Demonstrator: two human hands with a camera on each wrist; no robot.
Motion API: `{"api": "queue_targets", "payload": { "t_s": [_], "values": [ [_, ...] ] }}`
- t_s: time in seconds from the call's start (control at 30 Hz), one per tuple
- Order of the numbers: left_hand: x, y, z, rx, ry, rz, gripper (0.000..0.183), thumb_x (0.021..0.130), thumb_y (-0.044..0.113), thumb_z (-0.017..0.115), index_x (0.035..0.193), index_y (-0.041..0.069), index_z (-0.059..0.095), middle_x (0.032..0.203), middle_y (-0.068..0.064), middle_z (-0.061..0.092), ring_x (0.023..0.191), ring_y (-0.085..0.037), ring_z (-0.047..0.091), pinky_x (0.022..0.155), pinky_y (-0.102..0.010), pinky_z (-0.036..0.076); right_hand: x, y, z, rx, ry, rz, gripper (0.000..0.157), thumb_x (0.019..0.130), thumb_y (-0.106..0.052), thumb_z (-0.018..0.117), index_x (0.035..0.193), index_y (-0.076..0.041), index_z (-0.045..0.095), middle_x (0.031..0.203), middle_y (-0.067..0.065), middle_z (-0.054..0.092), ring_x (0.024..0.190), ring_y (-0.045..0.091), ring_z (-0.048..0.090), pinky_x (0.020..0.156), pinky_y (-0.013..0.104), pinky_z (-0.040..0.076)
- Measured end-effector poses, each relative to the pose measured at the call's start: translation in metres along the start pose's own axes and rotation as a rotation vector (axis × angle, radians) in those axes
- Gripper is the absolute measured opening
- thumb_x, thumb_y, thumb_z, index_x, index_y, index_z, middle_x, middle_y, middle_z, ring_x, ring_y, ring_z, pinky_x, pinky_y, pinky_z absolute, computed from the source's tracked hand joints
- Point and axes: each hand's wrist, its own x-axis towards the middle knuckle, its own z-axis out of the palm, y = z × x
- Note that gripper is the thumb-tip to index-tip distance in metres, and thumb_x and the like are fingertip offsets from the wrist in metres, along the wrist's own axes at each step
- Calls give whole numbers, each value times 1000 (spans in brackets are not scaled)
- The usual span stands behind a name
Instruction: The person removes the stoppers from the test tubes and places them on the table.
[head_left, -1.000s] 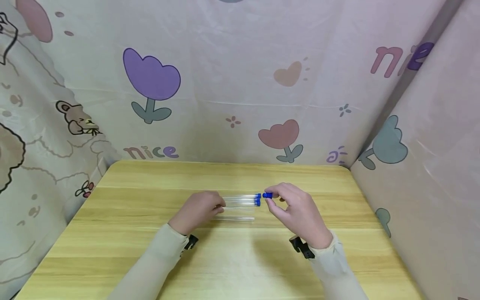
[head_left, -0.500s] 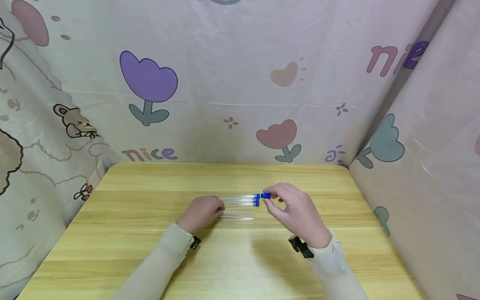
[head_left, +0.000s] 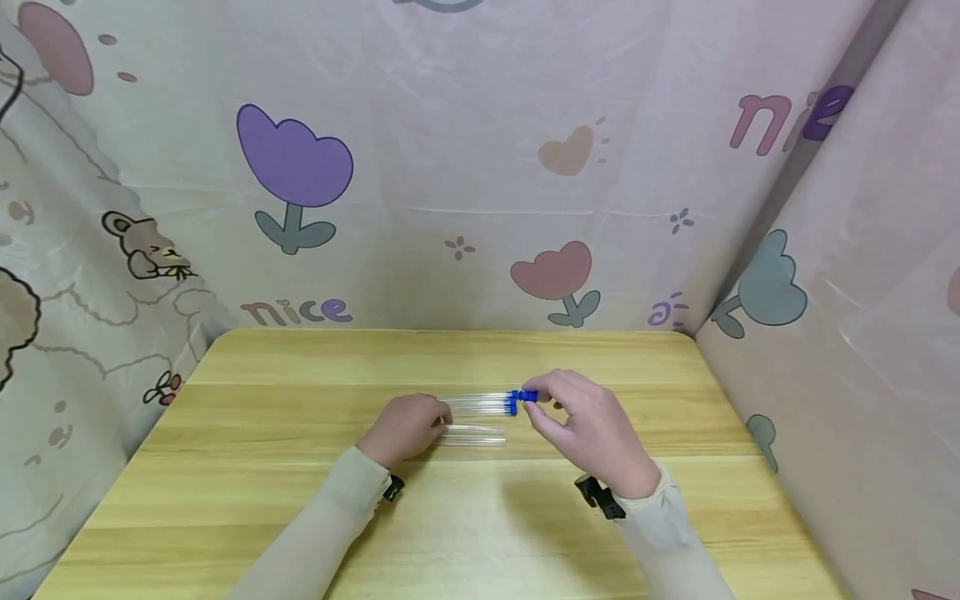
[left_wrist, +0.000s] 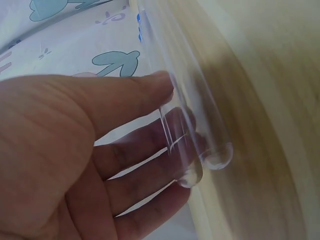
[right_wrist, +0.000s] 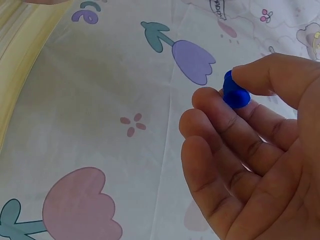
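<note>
My left hand [head_left: 408,427] pinches a clear test tube [left_wrist: 189,172] near its rounded end, thumb on one side and fingers behind. Beside it in the left wrist view lies a second clear test tube [left_wrist: 216,152] on the table. Between thumb and fingertips, my right hand [head_left: 596,429] holds a small blue stopper [right_wrist: 236,95]. In the head view this stopper overlaps the blue ends of several capped test tubes [head_left: 480,407] lying side by side; whether it touches them I cannot tell. The left hand hides the tubes' left ends there.
A light wood-grain table [head_left: 450,525] carries everything. Patterned cloth [head_left: 420,167] hangs behind it and along both sides. Each wrist wears a small black camera mount [head_left: 600,496].
My left hand has shifted slightly toward me and to the right, near the uncapped tubes. The right hand has brought the blue stopper a little left, toward the capped tubes' ends.
</note>
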Motion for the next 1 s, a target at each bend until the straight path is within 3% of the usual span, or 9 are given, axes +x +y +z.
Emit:
{"api": "queue_targets", "payload": {
  "t_s": [0.5, 0.63, 0.87, 1.0],
  "values": [
    [-1, -1, 0, 9, 64, -10, 8, 95, 9, 74, 96, 11, 82, 94, -3, 78, 85, -19, 73, 77, -38, 61, 0, 0, 2, -9, -52, 27, 13, 91, -13, 77, 104, -14, 74, 97, -8, 72, 83, 10, 67, 62, 22, 53],
    [-5, 0, -17, -15, 136, -15, 8, 95, 11, 74, 99, 10, 80, 94, -1, 77, 80, -14, 70, 74, -34, 60, 2, 0, 3, -10, -55, 31, 12, 92, -13, 77, 104, -13, 75, 97, -8, 72, 83, 5, 65, 63, 24, 56],
    [-16, 6, -60, -73, 354, 22, 10, 97, 16, 71, 105, 14, 78, 95, 6, 75, 79, -6, 67, 69, -29, 58, 2, 3, 7, -2, -34, 22, 15, 91, -10, 77, 105, -12, 73, 98, -7, 69, 81, 4, 60, 68, 28, 59],
    [-21, 8, -72, -108, 354, 21, 14, 98, 17, 71, 111, 15, 76, 101, 6, 75, 86, -7, 69, 74, -31, 59, 2, 3, 8, -17, -38, 43, 22, 92, -9, 76, 113, -10, 72, 95, -7, 67, 82, 4, 59, 69, 24, 57]
  ]
}}
